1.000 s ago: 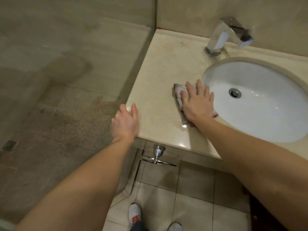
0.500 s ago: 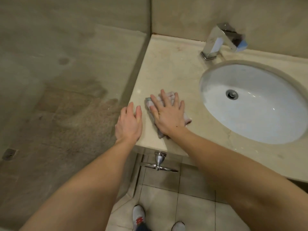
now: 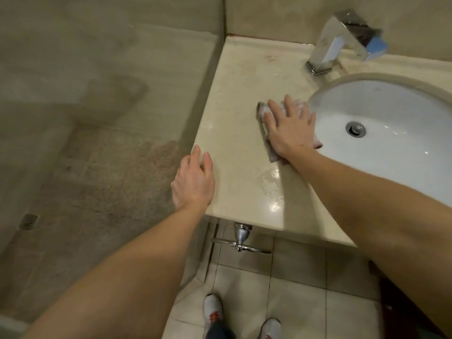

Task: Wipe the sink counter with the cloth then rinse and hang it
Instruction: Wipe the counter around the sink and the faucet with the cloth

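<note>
1. R hand [image 3: 291, 128]: flat, palm down, fingers straight and spread; presses on the cloth [image 3: 262, 111]; no curl round it, so an open hand on top.
2. Cloth: pale, pinkish-grey, bunched flat under the R hand; lies on the worktop [image 3: 239, 94] just left of the sink basin [image 3: 391, 162]; one corner pokes out beyond the fingertips at the far-left side, another sticks out by the wrist at the basin rim.
3. L hand [image 3: 193, 182]: rests on the worktop's front-left corner; two digits lie relaxed on the top surface, the others drop past the left edge, partly hidden; holds nothing.
4. Worktop: beige stone, glossy; wet patch [image 3: 271, 184] w/ light glare near the front edge, between the two forearms.
5. Basin: white, oval, set under the worktop; metal drain [image 3: 355, 128] near its middle; a few droplets shine inside.
6. Faucet [image 3: 342, 42]: square chrome, at the back edge behind the basin, spout angled toward it.
7. Below the front edge: chrome towel ring [image 3: 241, 238] on the cabinet face; tiled floor [image 3: 293, 289]; two white shoes w/ red marks [image 3: 213, 309] at the bottom.
8. Left side: glass panel [image 3: 97, 118] meets the worktop's left edge.
</note>
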